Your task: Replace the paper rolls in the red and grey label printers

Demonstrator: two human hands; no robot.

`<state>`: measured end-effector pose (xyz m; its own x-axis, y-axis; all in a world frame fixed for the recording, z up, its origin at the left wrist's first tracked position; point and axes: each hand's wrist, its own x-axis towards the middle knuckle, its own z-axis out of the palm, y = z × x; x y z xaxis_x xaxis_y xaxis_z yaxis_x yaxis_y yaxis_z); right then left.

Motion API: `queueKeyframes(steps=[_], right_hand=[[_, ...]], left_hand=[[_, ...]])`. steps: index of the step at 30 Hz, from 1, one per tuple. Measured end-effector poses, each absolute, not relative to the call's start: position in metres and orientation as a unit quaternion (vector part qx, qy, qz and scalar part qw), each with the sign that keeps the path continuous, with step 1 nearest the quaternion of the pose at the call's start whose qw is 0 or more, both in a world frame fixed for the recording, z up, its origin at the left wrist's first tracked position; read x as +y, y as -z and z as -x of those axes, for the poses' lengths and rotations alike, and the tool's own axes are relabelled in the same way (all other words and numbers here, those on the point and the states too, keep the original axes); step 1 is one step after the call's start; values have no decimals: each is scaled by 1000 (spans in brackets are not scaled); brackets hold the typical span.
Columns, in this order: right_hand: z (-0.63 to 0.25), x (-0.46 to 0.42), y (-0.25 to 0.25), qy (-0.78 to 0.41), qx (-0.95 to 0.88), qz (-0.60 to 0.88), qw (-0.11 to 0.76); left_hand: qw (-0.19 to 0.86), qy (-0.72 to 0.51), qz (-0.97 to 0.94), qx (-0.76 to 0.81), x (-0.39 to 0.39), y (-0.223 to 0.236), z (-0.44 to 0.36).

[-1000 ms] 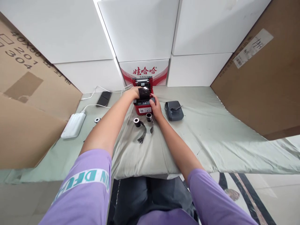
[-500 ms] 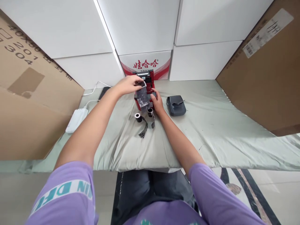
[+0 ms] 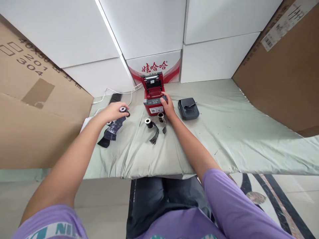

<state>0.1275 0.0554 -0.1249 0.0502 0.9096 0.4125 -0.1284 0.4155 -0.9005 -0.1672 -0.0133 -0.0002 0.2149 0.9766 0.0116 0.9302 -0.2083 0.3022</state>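
My left hand (image 3: pixel 115 111), left of the red printer, pinches a roll of black ribbon (image 3: pixel 123 109) with a white core. From it a dark ribbon strip with pale printed marks (image 3: pixel 116 127) hangs down past a second white-cored end, partly hidden by the hand. My right hand (image 3: pixel 168 107) grips the right side of the red label printer (image 3: pixel 155 110), thumb on its front top edge. The printer's lid (image 3: pixel 152 79) stands raised. In front of it are a black ribbon roll (image 3: pixel 149 123) with a loose tail and another small roll (image 3: pixel 160 117) with a twisted tail.
A dark small printer (image 3: pixel 188 109) sits to the right. White cables (image 3: pixel 109 89) and a black flat item (image 3: pixel 116 97) lie at the back left. Big cardboard boxes (image 3: pixel 27 116) flank the cloth-covered table (image 3: pixel 214 146); white boxes (image 3: pixel 149 26) line the back.
My left hand has carried the ribbon from the open printer leftward, over the table's left part. My right hand stays on the printer. The view has shifted slightly.
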Motion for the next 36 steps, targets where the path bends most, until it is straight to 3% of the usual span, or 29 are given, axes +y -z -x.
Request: queueKeyframes(steps=[4, 8, 13, 21, 25, 36], right_hand=[[-127, 56, 126, -409, -553, 348, 637], [-125, 58, 128, -402, -554, 350, 640], [-126, 60, 130, -385, -564, 351, 641], [-124, 67, 138, -358, -571, 351, 650], [-124, 69, 139, -348, -578, 352, 649], [-124, 72, 142, -340, -582, 352, 649]], left_hand=[[132, -21, -767, 628, -17, 23, 154], [56, -20, -797, 600, -33, 19, 121], [130, 5, -834, 537, -50, 11, 71], [239, -264, -768, 533, -22, -8, 67], [203, -365, -745, 520, 17, -21, 68], [57, -152, -806, 569, 78, 2, 40]])
